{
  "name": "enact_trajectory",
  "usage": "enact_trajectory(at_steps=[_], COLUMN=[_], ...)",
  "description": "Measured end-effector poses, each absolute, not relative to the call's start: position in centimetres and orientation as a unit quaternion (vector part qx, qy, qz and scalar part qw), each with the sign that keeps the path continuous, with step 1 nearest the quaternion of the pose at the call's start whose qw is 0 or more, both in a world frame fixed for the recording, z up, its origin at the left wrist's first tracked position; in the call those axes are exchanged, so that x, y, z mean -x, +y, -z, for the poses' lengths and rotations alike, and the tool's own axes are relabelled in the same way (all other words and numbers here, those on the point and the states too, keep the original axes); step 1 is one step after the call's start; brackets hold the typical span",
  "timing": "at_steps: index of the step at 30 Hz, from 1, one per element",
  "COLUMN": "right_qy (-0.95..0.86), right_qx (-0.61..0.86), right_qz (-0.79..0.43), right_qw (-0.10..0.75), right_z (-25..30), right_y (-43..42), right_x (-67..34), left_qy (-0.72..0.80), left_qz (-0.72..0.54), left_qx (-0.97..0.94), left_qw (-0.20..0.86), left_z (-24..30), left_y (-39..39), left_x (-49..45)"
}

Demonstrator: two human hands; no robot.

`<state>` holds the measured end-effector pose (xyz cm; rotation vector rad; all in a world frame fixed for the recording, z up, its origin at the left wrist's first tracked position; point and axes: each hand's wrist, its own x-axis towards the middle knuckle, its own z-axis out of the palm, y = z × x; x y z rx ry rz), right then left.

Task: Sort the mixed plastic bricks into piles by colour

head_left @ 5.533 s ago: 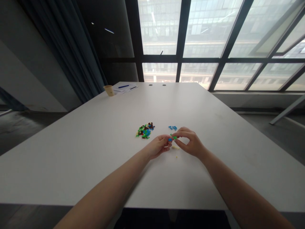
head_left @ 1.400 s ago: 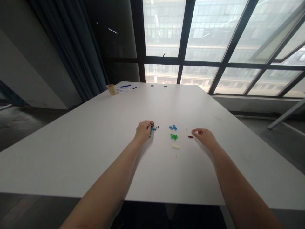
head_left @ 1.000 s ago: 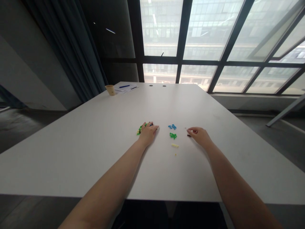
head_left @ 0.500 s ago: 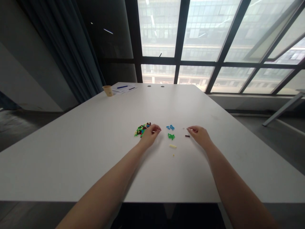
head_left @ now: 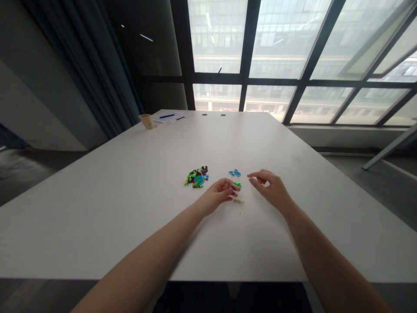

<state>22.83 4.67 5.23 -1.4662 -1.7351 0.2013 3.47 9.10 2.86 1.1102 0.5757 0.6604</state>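
Observation:
My left hand [head_left: 221, 191] is closed, pinching a small dark brown brick [head_left: 234, 188] between thumb and fingers. It hovers over the sorted pieces and partly hides a group of green bricks [head_left: 237, 185]. Just in front of its fingertips lie a pale yellow strip [head_left: 239, 200] and a tiny yellow piece [head_left: 240, 213]. To the right, my right hand [head_left: 267, 184] has thumb and index finger close together at the table; a tiny greyish speck shows at the tips, too small to name. Blue bricks [head_left: 235, 173] lie between and beyond the hands.
A mixed pile of small bricks [head_left: 196, 178] lies left of the sorted groups. At the far left of the white table [head_left: 137, 195] stand a paper cup [head_left: 147, 122] and papers [head_left: 177, 118] with pens. Windows rise behind the table.
My left hand has moved right, from the mixed pile to the green bricks. My right hand has shifted slightly left. The dark brick on the table beside it no longer shows.

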Motion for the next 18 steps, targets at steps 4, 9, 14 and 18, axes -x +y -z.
enact_trajectory(at_steps=[4,9,14,18], right_qy=[-0.742,-0.753,-0.751,-0.706], right_qx=[0.508,0.509,0.525,0.592], right_qz=[-0.061,-0.039,-0.042,-0.021], right_qw=[0.433,0.414,0.399,0.388], right_z=[-5.3,-4.2,-4.4,-4.7], right_y=[4.0,4.3,4.6,5.2], right_x=[-20.5,-19.5,-20.1,-23.3], left_qy=[0.261,0.263,0.289,0.391], left_qz=[-0.306,-0.310,-0.310,-0.332], left_qx=[-0.518,-0.527,-0.569,-0.720], left_qw=[0.755,0.747,0.705,0.468], left_z=[-2.7,-2.4,-2.0,-2.1], left_y=[9.1,9.1,9.5,11.2], left_x=[-3.5,-3.5,-3.7,-2.4])
